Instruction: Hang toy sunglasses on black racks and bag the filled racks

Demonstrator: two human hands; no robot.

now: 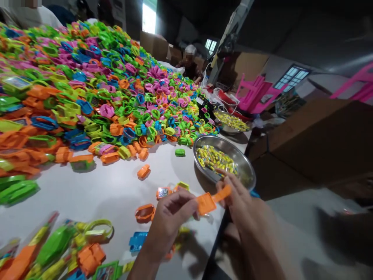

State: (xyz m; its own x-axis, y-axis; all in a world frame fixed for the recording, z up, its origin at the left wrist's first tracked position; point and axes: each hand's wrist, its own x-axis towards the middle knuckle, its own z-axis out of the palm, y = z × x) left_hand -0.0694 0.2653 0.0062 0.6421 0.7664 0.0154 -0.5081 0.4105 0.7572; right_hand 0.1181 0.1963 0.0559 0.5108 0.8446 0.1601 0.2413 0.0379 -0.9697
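Observation:
My left hand [170, 217] and my right hand [241, 202] together pinch an orange plastic toy watch piece [210, 200] just over the table's near edge. The left fingers grip its square case end, the right fingers grip its strap end. Right behind the right hand stands a steel bowl [246, 165] holding small yellow pieces [214, 157]. Loose orange, blue and green watch parts [145, 212] lie on the white table [101, 190] beside my left hand.
A huge heap of coloured plastic watch parts [96, 89] covers the far table. A second steel bowl [231, 122] sits further back. Packaged toys [55, 249] lie at the near left. A seated person [190, 64], pink plastic chairs [256, 95] and cardboard boxes [320, 140] are nearby.

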